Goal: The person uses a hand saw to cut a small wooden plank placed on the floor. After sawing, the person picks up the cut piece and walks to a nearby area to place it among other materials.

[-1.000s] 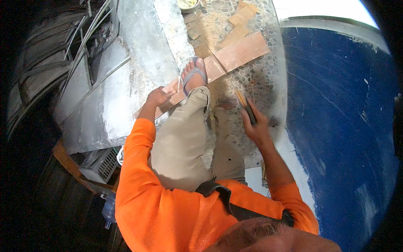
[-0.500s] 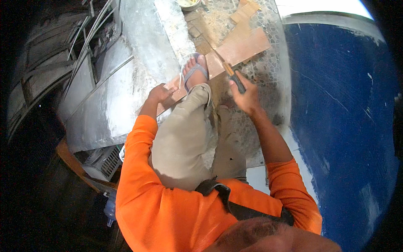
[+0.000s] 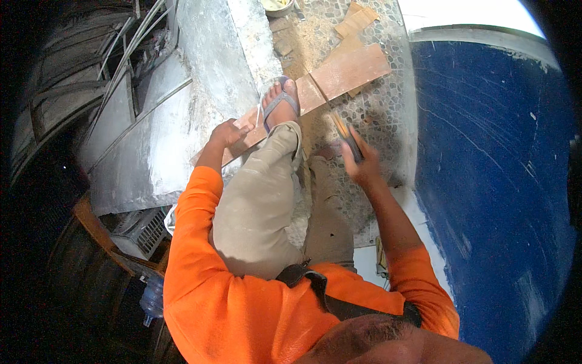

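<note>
A long reddish-brown wooden board (image 3: 357, 70) lies slanted across a raised grey ledge, its far right end jutting out over the pebbled floor. My sandalled foot (image 3: 280, 111) presses on its middle. Near the board's lower left end, my left hand (image 3: 227, 133) grips the edge, thumb on top. My right hand (image 3: 365, 164) is closed around the orange and black handle of a handsaw (image 3: 341, 128). The saw's thin blade crosses the board just right of the foot, partly blurred. Below the board, my right hand stays apart from it.
Sawdust and brown cardboard scraps (image 3: 356, 21) litter the pebble-patterned floor (image 3: 388, 121). A bowl (image 3: 278, 7) stands at the far edge. A blue panel (image 3: 491, 164) borders the right side. Metal strips and a grey crate (image 3: 142, 235) are at left, with a clear blue bottle (image 3: 153, 297) lower down.
My right hand has drawn the saw down toward me and slightly right, away from the board. My left hand and foot keep their hold on the board.
</note>
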Action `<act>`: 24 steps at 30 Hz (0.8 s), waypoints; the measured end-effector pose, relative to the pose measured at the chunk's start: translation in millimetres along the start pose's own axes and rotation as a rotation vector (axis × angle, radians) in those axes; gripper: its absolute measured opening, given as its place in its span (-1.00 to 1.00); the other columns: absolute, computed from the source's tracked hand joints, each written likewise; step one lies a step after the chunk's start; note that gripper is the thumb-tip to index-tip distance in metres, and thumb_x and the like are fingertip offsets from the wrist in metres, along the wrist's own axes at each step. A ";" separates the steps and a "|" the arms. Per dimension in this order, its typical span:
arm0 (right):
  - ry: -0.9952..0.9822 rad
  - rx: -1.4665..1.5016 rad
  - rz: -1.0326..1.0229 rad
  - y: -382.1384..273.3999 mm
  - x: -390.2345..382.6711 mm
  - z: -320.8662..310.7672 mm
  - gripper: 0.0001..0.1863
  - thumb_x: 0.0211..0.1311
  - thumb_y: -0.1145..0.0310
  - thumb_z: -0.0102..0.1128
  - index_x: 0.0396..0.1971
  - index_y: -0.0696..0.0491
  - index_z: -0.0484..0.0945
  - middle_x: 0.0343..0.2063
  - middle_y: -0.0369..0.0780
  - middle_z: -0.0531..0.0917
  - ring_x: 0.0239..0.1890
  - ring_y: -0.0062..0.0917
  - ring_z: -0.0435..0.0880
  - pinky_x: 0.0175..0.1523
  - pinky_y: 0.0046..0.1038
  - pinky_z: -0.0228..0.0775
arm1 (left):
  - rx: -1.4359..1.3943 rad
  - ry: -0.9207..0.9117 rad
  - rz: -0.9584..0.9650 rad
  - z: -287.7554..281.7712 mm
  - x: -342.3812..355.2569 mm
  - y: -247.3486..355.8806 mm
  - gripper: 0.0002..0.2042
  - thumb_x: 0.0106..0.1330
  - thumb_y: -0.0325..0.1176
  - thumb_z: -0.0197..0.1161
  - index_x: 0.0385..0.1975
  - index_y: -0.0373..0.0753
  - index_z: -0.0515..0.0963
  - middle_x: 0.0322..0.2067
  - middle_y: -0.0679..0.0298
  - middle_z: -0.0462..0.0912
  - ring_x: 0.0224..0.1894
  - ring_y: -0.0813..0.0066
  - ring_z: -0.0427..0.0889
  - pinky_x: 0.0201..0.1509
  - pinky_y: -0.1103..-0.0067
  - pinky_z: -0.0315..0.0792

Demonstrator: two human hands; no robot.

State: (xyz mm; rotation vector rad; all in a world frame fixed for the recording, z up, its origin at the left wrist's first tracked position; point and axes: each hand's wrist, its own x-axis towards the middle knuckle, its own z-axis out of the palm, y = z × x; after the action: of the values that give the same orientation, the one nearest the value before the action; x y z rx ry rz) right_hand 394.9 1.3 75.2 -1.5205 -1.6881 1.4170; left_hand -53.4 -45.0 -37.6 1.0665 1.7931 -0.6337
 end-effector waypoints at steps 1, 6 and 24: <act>0.029 -0.036 -0.016 -0.1 34.0 16.5 -0.47 0.38 0.35 0.28 0.31 0.19 0.47 -0.24 -0.03 0.77 -0.30 -0.42 0.76 -0.14 -0.45 0.56 | 0.007 0.006 -0.002 -3.3 -3.2 12.0 0.14 0.09 0.64 0.09 0.22 -0.51 0.45 0.16 -0.20 0.60 0.24 -0.04 0.58 0.31 0.28 0.43; 0.024 -0.064 0.051 -9.3 26.1 7.7 -0.45 0.36 0.27 0.31 0.29 0.14 0.47 -0.22 0.04 0.77 -0.18 -0.18 0.81 -0.03 -0.24 0.60 | 0.018 0.018 -0.016 -1.4 -8.1 14.5 0.16 0.11 0.64 0.05 0.25 -0.54 0.42 0.18 -0.21 0.58 0.27 -0.05 0.56 0.34 0.29 0.40; 0.145 -0.039 0.237 30.3 86.8 51.1 -0.51 0.35 0.21 0.32 0.19 0.17 0.60 -0.03 0.07 0.73 0.04 -0.28 0.74 0.14 -0.31 0.52 | 0.018 0.010 -0.063 9.3 0.6 -10.7 0.11 0.04 0.60 0.19 0.34 -0.34 0.41 0.15 -0.19 0.61 0.25 -0.03 0.57 0.38 0.30 0.39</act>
State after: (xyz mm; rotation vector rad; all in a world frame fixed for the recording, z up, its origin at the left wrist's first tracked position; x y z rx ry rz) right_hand 340.1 57.2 4.8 -1.8485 -1.4970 1.3565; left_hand -58.6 -57.3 -42.5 1.0307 1.8389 -0.6846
